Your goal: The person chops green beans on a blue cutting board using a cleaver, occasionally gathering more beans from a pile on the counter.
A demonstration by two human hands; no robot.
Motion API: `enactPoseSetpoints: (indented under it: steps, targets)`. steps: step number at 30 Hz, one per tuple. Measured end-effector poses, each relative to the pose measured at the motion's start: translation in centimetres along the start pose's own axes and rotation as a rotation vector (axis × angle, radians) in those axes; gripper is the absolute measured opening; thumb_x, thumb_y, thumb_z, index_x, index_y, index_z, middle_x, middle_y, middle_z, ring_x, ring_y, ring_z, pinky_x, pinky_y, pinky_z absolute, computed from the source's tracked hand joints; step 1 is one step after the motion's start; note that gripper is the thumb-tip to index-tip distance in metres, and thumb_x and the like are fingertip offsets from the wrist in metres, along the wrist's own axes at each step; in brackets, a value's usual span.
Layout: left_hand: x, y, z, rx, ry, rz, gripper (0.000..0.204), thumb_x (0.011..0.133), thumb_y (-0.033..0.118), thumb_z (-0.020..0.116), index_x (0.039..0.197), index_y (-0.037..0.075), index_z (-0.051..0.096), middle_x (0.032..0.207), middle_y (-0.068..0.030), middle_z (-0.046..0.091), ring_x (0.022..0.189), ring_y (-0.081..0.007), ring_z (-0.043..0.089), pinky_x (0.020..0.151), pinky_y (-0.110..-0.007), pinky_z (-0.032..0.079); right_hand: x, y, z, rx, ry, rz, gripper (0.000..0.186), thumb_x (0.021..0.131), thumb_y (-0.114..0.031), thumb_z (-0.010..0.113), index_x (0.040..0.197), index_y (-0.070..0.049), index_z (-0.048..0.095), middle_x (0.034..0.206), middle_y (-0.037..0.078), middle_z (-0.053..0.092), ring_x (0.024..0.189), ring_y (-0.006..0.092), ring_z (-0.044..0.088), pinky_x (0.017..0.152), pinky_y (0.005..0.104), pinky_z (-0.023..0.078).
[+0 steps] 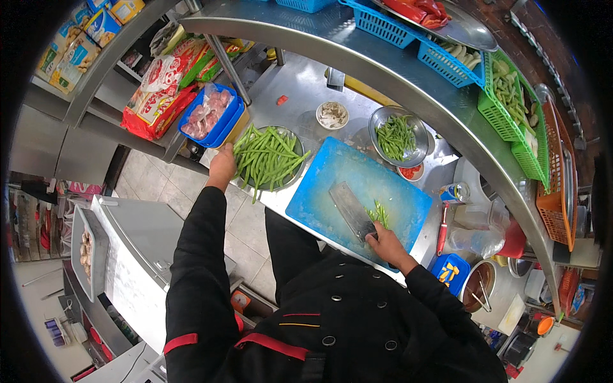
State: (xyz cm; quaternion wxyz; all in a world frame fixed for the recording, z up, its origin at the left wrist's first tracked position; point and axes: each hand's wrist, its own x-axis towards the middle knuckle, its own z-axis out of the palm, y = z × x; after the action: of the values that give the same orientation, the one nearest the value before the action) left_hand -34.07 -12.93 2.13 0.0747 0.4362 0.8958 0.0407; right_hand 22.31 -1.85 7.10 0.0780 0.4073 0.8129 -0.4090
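Cleaver: clamped in right hand, pointing toward eleven o'clock. Heaped green beans: at three o'clock from left hand, whose closure is unclear.

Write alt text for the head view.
A person in black holds a broad knife in the right hand over a blue cutting board with cut green beans, the left hand at a full bowl of long green beans. Beyond the board, a metal bowl holds cut beans.
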Motion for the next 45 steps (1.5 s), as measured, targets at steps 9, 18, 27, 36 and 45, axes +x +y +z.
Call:
enactPoseSetpoints:
  steps: [9, 18, 27, 36, 45]
  targets:
    - [0.8, -1.1, 1.5, 0.053, -0.055, -0.130, 0.028, 0.095, 0.014, 0.058, 0.122, 0.004, 0.055, 0.107, -0.0248, 0.072, 0.097, -0.0436, 0.073, 0.083, -0.054, 0.059, 0.0, -0.2, -0.3, 0.053, -0.013, -0.019, 0.046, 0.101, -0.026, 0.062, 0.134, 0.003, 0.048, 0.105, 0.029, 0.074, 0.101, 0.0477, 0.071, 0.089, 0.0533, 0.055]
    - [-2.3, -3.5, 0.8, -0.020, 0.033, -0.186, 0.041, 0.089, 0.033, 0.066, 0.116, 0.002, 0.065, 0.103, -0.0275, 0.074, 0.097, -0.0454, 0.072, 0.088, -0.054, 0.058, 0.2, -0.5, -0.2, 0.074, -0.004, -0.025, 0.046, 0.101, -0.025, 0.063, 0.134, 0.003, 0.048, 0.104, 0.029, 0.074, 0.101, 0.0473, 0.071, 0.088, 0.0529, 0.055]
    - [-3.4, 2.0, -4.3, -0.125, 0.169, 0.108, 0.043, 0.085, 0.020, 0.072, 0.124, 0.008, 0.061, 0.091, -0.0243, 0.074, 0.086, -0.0445, 0.073, 0.079, -0.055, 0.058, 0.3, 0.0, 0.1, 0.068, -0.001, -0.030, 0.047, 0.101, -0.025, 0.062, 0.136, 0.002, 0.048, 0.103, 0.031, 0.073, 0.101, 0.0484, 0.070, 0.088, 0.0540, 0.054]
    - [-0.9, 4.2, -2.7, -0.156, 0.207, 0.229, 0.039, 0.085, 0.025, 0.072, 0.115, 0.001, 0.068, 0.100, -0.0270, 0.073, 0.092, -0.0447, 0.072, 0.084, -0.054, 0.057, 0.4, 0.8, -0.4, 0.019, 0.057, -0.055, 0.045, 0.099, -0.024, 0.062, 0.134, 0.001, 0.051, 0.097, 0.032, 0.071, 0.096, 0.0511, 0.068, 0.086, 0.0568, 0.053]
    - [-3.1, 13.0, -3.0, -0.156, -0.087, 0.295, 0.059, 0.083, 0.038, 0.075, 0.127, 0.002, 0.058, 0.105, -0.0252, 0.074, 0.097, -0.0444, 0.072, 0.086, -0.053, 0.058, -3.2, 0.2, -1.5, 0.044, 0.068, -0.049, 0.035, 0.098, -0.023, 0.062, 0.124, -0.001, 0.057, 0.096, 0.027, 0.073, 0.093, 0.0480, 0.070, 0.084, 0.0549, 0.054]
